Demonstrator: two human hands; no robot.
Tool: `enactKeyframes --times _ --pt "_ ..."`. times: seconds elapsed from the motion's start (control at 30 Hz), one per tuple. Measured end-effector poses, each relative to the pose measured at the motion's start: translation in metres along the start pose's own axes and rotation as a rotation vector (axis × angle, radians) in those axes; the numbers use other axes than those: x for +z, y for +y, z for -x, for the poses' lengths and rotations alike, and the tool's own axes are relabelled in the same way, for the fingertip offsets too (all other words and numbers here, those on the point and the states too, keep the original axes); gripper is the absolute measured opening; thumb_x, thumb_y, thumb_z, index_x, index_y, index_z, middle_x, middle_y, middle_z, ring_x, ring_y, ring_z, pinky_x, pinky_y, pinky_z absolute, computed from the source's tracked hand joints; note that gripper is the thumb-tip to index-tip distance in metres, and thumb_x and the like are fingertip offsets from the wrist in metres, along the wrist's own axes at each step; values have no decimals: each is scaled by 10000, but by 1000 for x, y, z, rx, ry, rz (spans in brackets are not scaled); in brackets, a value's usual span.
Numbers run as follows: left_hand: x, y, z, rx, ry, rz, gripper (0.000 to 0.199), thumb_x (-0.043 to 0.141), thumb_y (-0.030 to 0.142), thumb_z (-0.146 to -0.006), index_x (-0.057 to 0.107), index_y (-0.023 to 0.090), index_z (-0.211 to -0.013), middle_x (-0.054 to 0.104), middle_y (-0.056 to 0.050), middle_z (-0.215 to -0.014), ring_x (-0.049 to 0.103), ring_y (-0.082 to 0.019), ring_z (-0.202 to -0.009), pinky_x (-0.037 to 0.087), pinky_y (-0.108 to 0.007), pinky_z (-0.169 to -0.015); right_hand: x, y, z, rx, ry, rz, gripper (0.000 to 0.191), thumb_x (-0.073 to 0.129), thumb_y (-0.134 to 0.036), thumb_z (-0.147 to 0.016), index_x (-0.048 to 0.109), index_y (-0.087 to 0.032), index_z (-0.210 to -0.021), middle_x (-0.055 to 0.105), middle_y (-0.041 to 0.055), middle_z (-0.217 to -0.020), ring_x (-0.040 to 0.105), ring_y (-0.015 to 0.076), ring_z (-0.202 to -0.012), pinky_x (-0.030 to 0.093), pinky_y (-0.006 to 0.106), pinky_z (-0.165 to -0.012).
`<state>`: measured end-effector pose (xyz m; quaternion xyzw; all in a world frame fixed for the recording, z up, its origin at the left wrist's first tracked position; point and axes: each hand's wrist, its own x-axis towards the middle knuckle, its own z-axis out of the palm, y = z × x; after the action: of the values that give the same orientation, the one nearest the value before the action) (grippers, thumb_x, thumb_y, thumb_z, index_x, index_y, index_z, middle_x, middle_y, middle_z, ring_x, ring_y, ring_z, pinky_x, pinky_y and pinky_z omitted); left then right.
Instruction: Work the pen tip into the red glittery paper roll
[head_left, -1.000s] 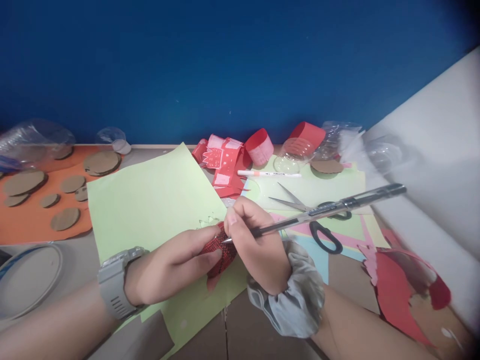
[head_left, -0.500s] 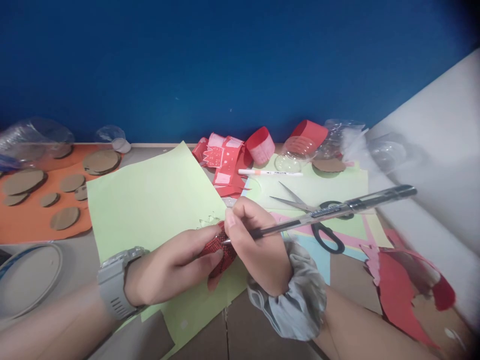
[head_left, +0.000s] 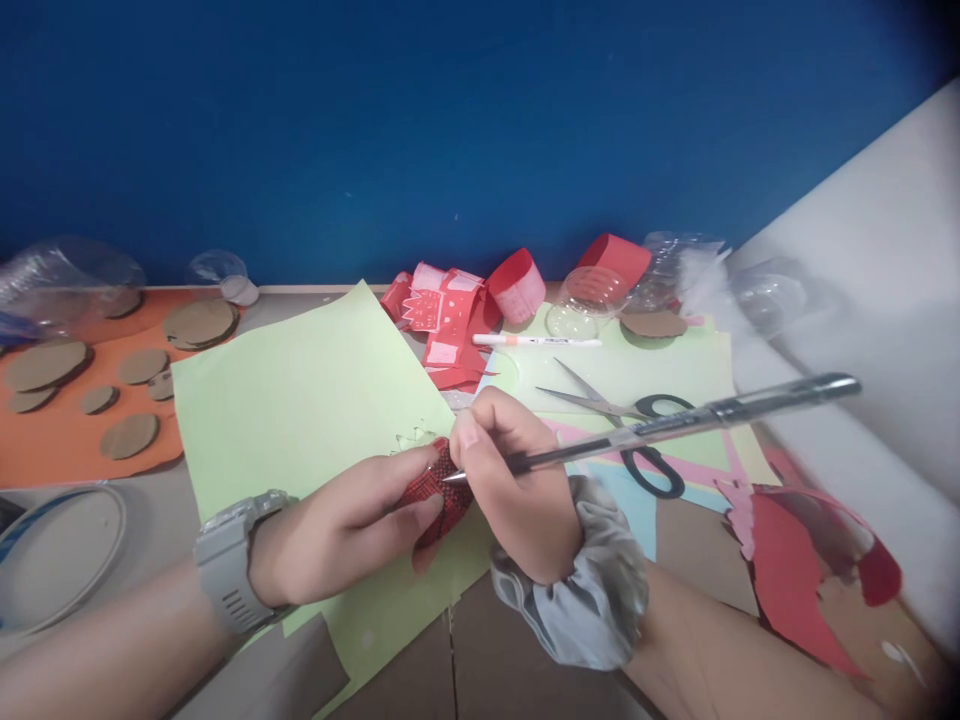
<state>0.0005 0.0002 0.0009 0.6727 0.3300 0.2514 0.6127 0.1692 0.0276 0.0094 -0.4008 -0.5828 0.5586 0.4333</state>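
A small red paper piece (head_left: 448,508) patterned with black lines is held over the light green sheet (head_left: 300,390). My left hand (head_left: 360,530), closed, pinches its left side between thumb and fingers. My right hand (head_left: 514,480) is closed around a clear-barrelled black pen (head_left: 675,430). The pen's silver tip is at the red piece's surface; whether it touches I cannot tell. Dark jagged pen marks (head_left: 416,438) show on the green sheet just beyond the piece. Part of the red piece is hidden behind my left fingers.
Scissors (head_left: 626,415) lie part-open on coloured paper at right. A white marker (head_left: 536,341) and red-and-pink paper cutouts (head_left: 450,310) are behind my hands. Cardboard discs (head_left: 129,436) rest on orange paper at left. Clear plastic cups (head_left: 589,300) stand by the blue wall. Red scraps (head_left: 787,560) lie far right.
The pen's tip has shifted slightly left and up on the red piece, and its back end reaches farther right. Both hands keep their holds; the view has moved slightly.
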Motion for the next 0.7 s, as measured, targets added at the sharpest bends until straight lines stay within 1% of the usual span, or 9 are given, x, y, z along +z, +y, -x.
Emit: enactKeyframes --times 0.13,0.27,0.4,0.57,0.7 --pt "0 -1 1 -10 11 -40 180 354 179 -1019 503 157 -920 543 -20 -798 501 -139 -694 443 -243 -666 0 0 0 -20 9 7 310 466 -253 -892 322 -236 -617 309 -47 -567 310 121 -514 281 274 -500" --pt "0 -2 2 -6 -1 -50 188 346 161 -1019 483 160 -891 540 -18 -792 498 -137 -699 434 -239 -670 1 2 0 -9 -25 20 303 475 -222 -885 326 -228 -621 298 -61 -561 294 102 -501 274 259 -486" --pt "-1 -1 1 -3 -11 -43 185 352 155 -1020 478 161 -884 539 -11 -793 492 -129 -705 428 -227 -681 1 3 1 1 -20 30 291 471 -218 -895 337 -217 -637 302 -67 -565 288 86 -503 270 246 -484" --pt "-1 -1 1 0 -4 -45 202 338 157 -1022 475 162 -874 538 -10 -788 488 -129 -698 425 -231 -675 1 3 1 -11 -32 31 306 470 -225 -899 328 -227 -628 299 -62 -566 286 99 -498 272 258 -487" --pt "0 -1 1 -12 -1 -59 188 344 176 -1023 488 159 -903 540 -17 -792 490 -137 -695 428 -243 -676 0 5 1 -7 -31 0 310 460 -245 -917 320 -230 -641 302 -58 -581 299 107 -515 278 265 -499"
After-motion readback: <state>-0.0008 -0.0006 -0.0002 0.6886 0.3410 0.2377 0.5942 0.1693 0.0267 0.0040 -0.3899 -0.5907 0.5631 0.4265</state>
